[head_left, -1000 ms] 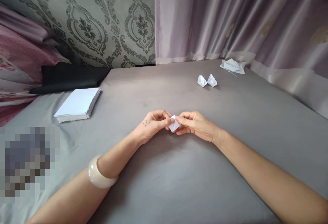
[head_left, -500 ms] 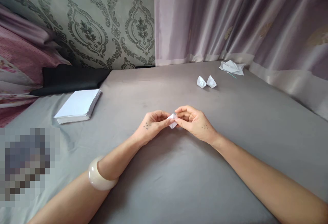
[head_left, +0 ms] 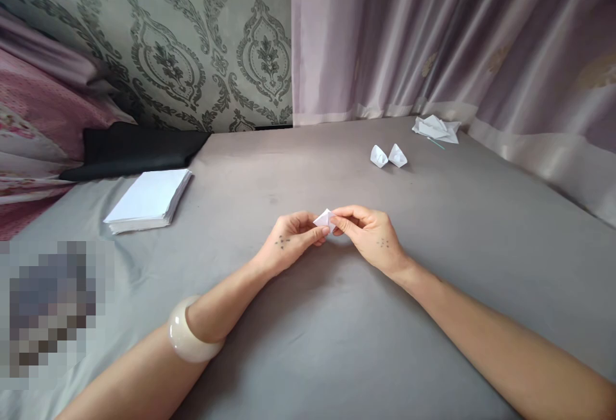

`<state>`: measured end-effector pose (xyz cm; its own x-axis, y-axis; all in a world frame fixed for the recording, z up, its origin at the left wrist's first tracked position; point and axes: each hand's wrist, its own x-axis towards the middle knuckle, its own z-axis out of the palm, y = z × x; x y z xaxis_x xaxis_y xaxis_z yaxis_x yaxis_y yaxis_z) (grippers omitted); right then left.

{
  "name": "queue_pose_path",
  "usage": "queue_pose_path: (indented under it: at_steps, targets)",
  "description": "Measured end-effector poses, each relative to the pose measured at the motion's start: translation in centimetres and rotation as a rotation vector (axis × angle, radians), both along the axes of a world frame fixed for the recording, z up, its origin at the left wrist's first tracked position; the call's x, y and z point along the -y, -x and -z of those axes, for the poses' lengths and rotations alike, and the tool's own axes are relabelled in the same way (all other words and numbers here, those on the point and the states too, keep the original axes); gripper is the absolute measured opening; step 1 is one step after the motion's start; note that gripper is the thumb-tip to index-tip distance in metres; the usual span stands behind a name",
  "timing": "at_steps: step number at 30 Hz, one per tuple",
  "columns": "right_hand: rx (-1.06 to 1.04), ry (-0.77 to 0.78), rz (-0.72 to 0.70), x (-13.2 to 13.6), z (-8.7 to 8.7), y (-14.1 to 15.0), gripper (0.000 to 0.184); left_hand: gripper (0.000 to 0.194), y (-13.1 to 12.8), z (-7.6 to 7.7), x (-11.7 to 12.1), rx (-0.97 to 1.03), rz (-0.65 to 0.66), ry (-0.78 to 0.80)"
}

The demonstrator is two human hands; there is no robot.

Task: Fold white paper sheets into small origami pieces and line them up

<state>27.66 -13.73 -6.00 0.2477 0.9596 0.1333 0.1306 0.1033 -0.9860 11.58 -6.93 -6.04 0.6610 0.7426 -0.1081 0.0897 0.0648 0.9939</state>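
Observation:
A small piece of folded white paper [head_left: 324, 218] is pinched between my two hands, just above the grey cloth [head_left: 366, 330]. My left hand [head_left: 294, 238] grips its lower left part, the thumb lying across the near side. On the other side, my right hand [head_left: 369, 234] holds the right edge between thumb and fingers. Parts of the paper and several fingertips are hidden behind the thumbs. Beyond my right hand, two small folded paper boats [head_left: 387, 156] stand side by side on the cloth.
At the left lies a stack of white paper [head_left: 147, 199], with a black cloth [head_left: 139, 147] behind it. More folded white paper [head_left: 436, 128] and a thin greenish stick [head_left: 436, 143] lie at the back right, near the curtain [head_left: 385, 42]. A blurred patch covers the lower left.
The folded paper has turned in my fingers and now points up and left. My left thumb has slid to its lower edge. The view has shifted slightly.

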Motion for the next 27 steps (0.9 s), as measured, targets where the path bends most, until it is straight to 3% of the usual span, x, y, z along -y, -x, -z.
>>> queue_pose_path:
  at_steps: [9, 17, 23, 27]
  targets:
    - [0.031, 0.016, -0.047, 0.0, -0.5, -0.1, 0.018, 0.018, 0.2, 0.5, 0.3, -0.051, -0.119, -0.227]
    - [-0.017, 0.145, -0.075, 0.0, -0.6, -0.2, 0.026, 0.027, -0.2, 0.0, 0.5, 0.038, -0.017, -0.109]
    - [0.002, 0.097, -0.039, 0.1, -0.6, 0.0, 0.019, 0.031, -0.1, 0.0, 0.3, 0.000, 0.016, -0.032]
    - [0.013, 0.094, -0.090, 0.1, -0.6, -0.2, 0.019, 0.034, -0.1, -0.1, 0.5, 0.008, 0.037, 0.010]
